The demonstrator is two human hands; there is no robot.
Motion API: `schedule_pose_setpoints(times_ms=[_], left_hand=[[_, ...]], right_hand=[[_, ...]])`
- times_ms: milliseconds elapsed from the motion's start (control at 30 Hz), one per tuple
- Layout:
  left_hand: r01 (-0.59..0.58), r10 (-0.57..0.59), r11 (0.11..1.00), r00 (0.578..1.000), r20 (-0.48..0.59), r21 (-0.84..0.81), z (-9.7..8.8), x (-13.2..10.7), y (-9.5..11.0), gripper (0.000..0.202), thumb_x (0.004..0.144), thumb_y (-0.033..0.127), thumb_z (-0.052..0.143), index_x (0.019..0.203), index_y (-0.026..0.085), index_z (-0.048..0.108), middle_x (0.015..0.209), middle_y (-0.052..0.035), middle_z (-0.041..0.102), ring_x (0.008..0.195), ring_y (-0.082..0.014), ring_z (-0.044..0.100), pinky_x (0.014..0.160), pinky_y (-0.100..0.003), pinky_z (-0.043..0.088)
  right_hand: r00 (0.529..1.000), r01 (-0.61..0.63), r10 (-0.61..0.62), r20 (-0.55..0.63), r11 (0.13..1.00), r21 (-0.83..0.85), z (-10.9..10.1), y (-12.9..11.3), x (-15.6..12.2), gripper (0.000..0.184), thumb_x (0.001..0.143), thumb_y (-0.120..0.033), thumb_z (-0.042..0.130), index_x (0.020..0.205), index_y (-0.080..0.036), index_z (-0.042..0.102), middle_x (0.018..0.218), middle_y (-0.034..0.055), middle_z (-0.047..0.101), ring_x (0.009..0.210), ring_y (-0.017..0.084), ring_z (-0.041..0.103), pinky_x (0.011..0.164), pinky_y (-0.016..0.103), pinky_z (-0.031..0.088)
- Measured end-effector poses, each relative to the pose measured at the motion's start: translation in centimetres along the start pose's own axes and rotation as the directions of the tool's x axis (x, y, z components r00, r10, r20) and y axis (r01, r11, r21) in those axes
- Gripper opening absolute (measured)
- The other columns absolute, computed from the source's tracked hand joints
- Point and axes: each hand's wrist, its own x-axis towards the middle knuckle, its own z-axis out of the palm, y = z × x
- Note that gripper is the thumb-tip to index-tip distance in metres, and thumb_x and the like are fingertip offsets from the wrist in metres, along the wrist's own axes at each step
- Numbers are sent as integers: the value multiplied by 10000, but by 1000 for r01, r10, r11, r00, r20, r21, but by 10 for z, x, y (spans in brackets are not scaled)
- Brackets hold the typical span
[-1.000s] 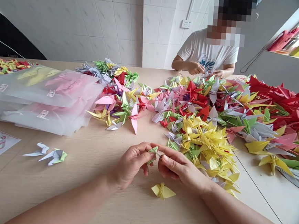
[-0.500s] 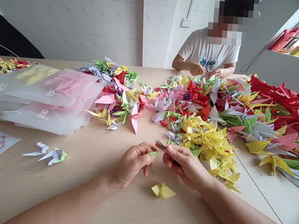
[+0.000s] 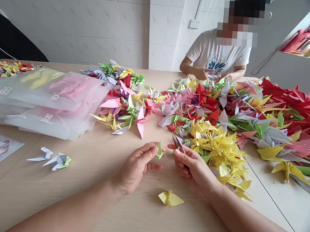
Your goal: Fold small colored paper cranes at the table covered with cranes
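Between the thumb and fingers of my left hand [image 3: 140,165] is a small folded piece of light green paper [image 3: 159,150]. My right hand [image 3: 191,163] grips a pair of small scissors [image 3: 179,145], their pointed blades sticking up and to the left past my fingertips. The scissors and the green paper are apart. Below my hands a yellow paper crane [image 3: 170,198] lies on the table. Just beyond my right hand is a heap of yellow folded cranes [image 3: 217,146].
Mixed paper cranes [image 3: 130,107] and red ones [image 3: 295,105] pile across the back and right. Frosted plastic bags [image 3: 51,104] lie at the left, near two grey-white cranes [image 3: 57,161]. A person in a white shirt [image 3: 216,53] sits opposite, hands at the pile.
My right hand has drawn slightly right with the scissors, whose blades now point more upward. My left hand has turned the green paper more upright. The person opposite has shifted their hands.
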Motion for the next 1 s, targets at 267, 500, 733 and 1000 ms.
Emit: schedule_pose_setpoints(times_ms=[267, 500, 733, 1000], left_hand=[[-53, 54, 997, 999, 8, -57, 0, -1, -4, 140, 817, 320, 589, 858, 210, 666, 862, 7, 583, 804, -93, 514, 712, -193, 465], [117, -112, 962, 993, 35, -245, -4, 5, -4, 41, 802, 205, 620, 789, 172, 598, 764, 14, 626, 745, -82, 613, 744, -216, 528], [201, -203, 924, 979, 27, -326, -6, 4, -2, 131, 845, 152, 550, 961, 128, 606, 926, -76, 709, 817, -122, 680, 725, -188, 554], [171, -190, 911, 982, -12, -376, -5, 5, -1, 176, 853, 147, 538, 1014, 147, 609, 950, -45, 716, 851, -136, 684, 730, -188, 559]], right_hand=[[999, 8, -5, 33, 996, -85, 7, -1, -4, 333, 745, -373, 688, 987, -170, 584, 550, -91, 288, 450, 55, 191, 400, 201, 127], [999, 30, -28, 33, 996, -87, 8, 1, -4, 319, 709, -383, 719, 935, -182, 617, 584, -77, 349, 467, 49, 209, 416, 199, 149], [987, 90, -84, 137, 995, -43, 5, 2, -7, 385, 867, -435, 524, 1160, -188, 553, 614, -34, 422, 476, 74, 246, 414, 202, 152], [967, 132, -134, 217, 991, 28, 4, 3, -11, 426, 926, -398, 442, 1325, -252, 448, 664, 3, 511, 503, 85, 289, 469, 222, 210]])
